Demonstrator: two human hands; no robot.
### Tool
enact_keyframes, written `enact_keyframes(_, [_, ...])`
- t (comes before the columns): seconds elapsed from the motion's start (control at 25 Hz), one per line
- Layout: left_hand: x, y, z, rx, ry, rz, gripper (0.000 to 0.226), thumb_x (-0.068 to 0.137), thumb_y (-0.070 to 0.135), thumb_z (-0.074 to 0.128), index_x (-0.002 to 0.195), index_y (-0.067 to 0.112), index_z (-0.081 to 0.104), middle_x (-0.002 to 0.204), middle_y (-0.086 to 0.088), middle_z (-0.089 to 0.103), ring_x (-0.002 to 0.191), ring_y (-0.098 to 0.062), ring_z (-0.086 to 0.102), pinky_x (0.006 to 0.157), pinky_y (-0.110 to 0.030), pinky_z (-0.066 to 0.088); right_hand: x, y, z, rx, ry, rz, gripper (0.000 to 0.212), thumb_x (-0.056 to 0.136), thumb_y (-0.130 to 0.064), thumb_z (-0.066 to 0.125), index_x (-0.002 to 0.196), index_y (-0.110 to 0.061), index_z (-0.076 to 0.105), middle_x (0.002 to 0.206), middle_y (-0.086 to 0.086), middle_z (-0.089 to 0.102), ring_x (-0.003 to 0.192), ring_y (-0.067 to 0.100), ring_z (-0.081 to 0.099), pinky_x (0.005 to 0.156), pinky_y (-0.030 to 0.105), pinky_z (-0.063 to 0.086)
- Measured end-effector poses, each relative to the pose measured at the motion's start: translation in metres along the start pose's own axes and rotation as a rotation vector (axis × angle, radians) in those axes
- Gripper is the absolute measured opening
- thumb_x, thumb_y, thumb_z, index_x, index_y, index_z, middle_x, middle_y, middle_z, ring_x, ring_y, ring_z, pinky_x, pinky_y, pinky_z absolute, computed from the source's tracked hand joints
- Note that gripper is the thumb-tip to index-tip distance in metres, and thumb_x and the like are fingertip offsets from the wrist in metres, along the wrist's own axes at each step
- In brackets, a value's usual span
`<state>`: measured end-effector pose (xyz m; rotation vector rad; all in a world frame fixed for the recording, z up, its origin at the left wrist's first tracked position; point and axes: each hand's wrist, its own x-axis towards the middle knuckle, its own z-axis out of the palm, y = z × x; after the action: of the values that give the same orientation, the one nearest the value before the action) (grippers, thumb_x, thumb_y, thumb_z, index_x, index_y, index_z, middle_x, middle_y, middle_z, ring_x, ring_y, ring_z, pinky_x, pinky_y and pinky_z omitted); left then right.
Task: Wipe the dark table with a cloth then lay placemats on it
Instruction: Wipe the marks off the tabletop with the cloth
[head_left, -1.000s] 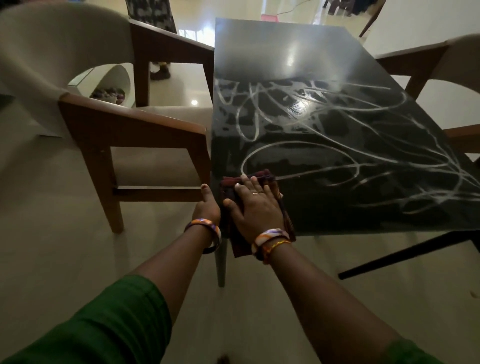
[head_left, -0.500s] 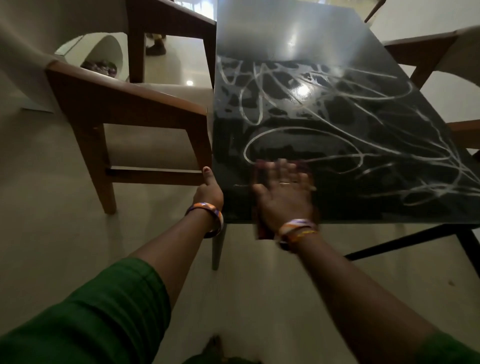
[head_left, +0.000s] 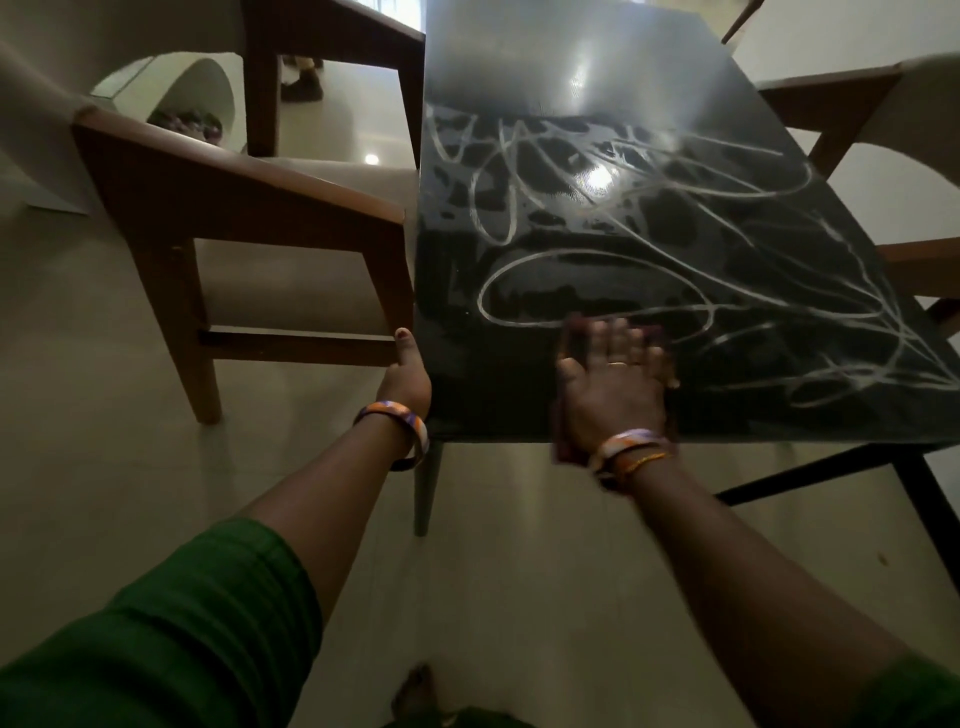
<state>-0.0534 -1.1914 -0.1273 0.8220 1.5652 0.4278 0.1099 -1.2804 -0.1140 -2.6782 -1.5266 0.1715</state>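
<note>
- Green sleeves lowest in view, both forearms reaching fwd w/ orange-white bangles at the wrists.
- Left hand: at the near-left corner of the glossy black rectangular table surface. Thumb points up along the edge; other fingers hidden, so can't tell how tight it grips. Looks like a brace.
- Right hand: fingers spread flat, palm down, pressing the dark maroon soft cloth onto the surface near its front edge. Hand is blurred.
- Cloth: mostly hidden under the palm; a bit shows past the fingertips and a limp part hangs over the near edge. Judged light, floppy, prone to bunching, so flat-palm pressure suits it better than a pinch. To lift it, gather it in the middle.
- Surface: hard, slick, reflective, w/ pale looping streaks across the mid part and a hazy band at the far end. Cloth should slide easily.
- Brown wooden chair with beige seat just beside the left edge; another chair on the right.
- No placemats in view; wiping prob not finished.
</note>
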Motion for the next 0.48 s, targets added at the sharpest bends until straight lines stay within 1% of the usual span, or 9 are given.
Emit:
enact_keyframes(0.04, [0.001,-0.001,-0.001,-0.053,-0.041,-0.016,0.077,0.09,0.064,0.013,0.141,0.011,0.034,0.139,-0.014,0.045,0.127,-0.032,0.043,0.108,-0.045,0.031,-0.009,-0.03,0.009,0.04,-0.009,-0.134,0.062,0.099,-0.046,0.02,0.151,-0.016,0.006,0.159,0.008,-0.003,0.146,0.023,-0.006,0.116,0.038,-0.012])
enact_keyframes(0.12, [0.002,-0.003,-0.003,-0.174,-0.094,-0.045,0.076,0.089,0.067,0.017,0.131,0.011,0.047,0.123,-0.009,0.056,0.118,-0.031,0.051,0.104,-0.046,0.038,-0.031,-0.075,0.018,0.074,-0.088,-0.392,0.061,0.099,-0.047,0.019,0.151,-0.021,0.001,0.159,0.003,-0.008,0.146,0.018,-0.011,0.112,0.032,-0.016])
enact_keyframes(0.16, [0.003,-0.004,-0.004,-0.194,-0.109,-0.058,0.074,0.089,0.067,0.018,0.129,0.012,0.049,0.117,-0.008,0.057,0.115,-0.031,0.053,0.103,-0.045,0.04,-0.032,-0.079,0.017,0.05,-0.106,-0.455,0.06,0.099,-0.047,0.019,0.151,-0.022,0.0,0.159,0.001,-0.009,0.145,0.016,-0.011,0.111,0.03,-0.016])
enact_keyframes(0.2, [0.004,-0.003,-0.004,-0.17,-0.116,-0.066,0.075,0.089,0.067,0.018,0.131,0.012,0.046,0.119,-0.009,0.057,0.116,-0.031,0.052,0.103,-0.045,0.039,-0.023,-0.067,0.016,0.026,-0.09,-0.46,0.06,0.099,-0.047,0.019,0.151,-0.022,0.001,0.159,0.0,-0.007,0.146,0.016,-0.009,0.112,0.031,-0.014])
enact_keyframes(0.28, [0.009,-0.006,-0.003,-0.1,-0.091,-0.07,0.077,0.089,0.067,0.015,0.14,0.013,0.035,0.13,-0.013,0.051,0.12,-0.031,0.049,0.106,-0.046,0.036,-0.003,-0.021,0.011,-0.023,-0.014,-0.293,0.064,0.095,-0.049,0.013,0.151,-0.018,0.007,0.159,0.004,0.001,0.147,0.019,-0.002,0.117,0.036,-0.006])
enact_keyframes(0.36, [0.01,-0.006,-0.003,-0.059,-0.065,-0.047,0.076,0.09,0.065,0.013,0.142,0.012,0.031,0.12,-0.013,0.054,0.11,-0.029,0.051,0.103,-0.042,0.037,0.01,0.027,-0.001,-0.042,-0.001,-0.012,0.065,0.095,-0.046,0.01,0.151,-0.013,0.009,0.159,0.009,0.004,0.147,0.024,0.002,0.119,0.041,-0.001])
enact_keyframes(0.4, [0.009,-0.005,-0.003,-0.061,-0.066,-0.044,0.076,0.091,0.064,0.013,0.142,0.012,0.031,0.112,-0.012,0.055,0.102,-0.027,0.053,0.1,-0.04,0.039,0.012,0.039,-0.006,-0.025,-0.008,0.109,0.062,0.099,-0.044,0.013,0.151,-0.011,0.009,0.159,0.01,0.004,0.147,0.025,0.001,0.119,0.042,-0.001])
enact_keyframes(0.44, [0.008,-0.004,-0.002,-0.062,-0.069,-0.036,0.075,0.091,0.064,0.012,0.142,0.012,0.031,0.114,-0.012,0.054,0.102,-0.026,0.053,0.099,-0.04,0.039,0.014,0.038,-0.007,-0.016,-0.005,0.18,0.06,0.101,-0.042,0.016,0.151,-0.011,0.007,0.159,0.011,0.003,0.146,0.026,0.0,0.119,0.043,-0.001])
enact_keyframes(0.48, [0.008,-0.005,-0.002,-0.055,-0.071,-0.021,0.075,0.091,0.064,0.011,0.142,0.012,0.031,0.124,-0.013,0.052,0.11,-0.028,0.052,0.102,-0.041,0.037,0.017,0.022,-0.004,-0.009,-0.003,0.186,0.06,0.101,-0.041,0.019,0.151,-0.01,0.006,0.159,0.012,0.001,0.146,0.026,-0.001,0.119,0.043,-0.002])
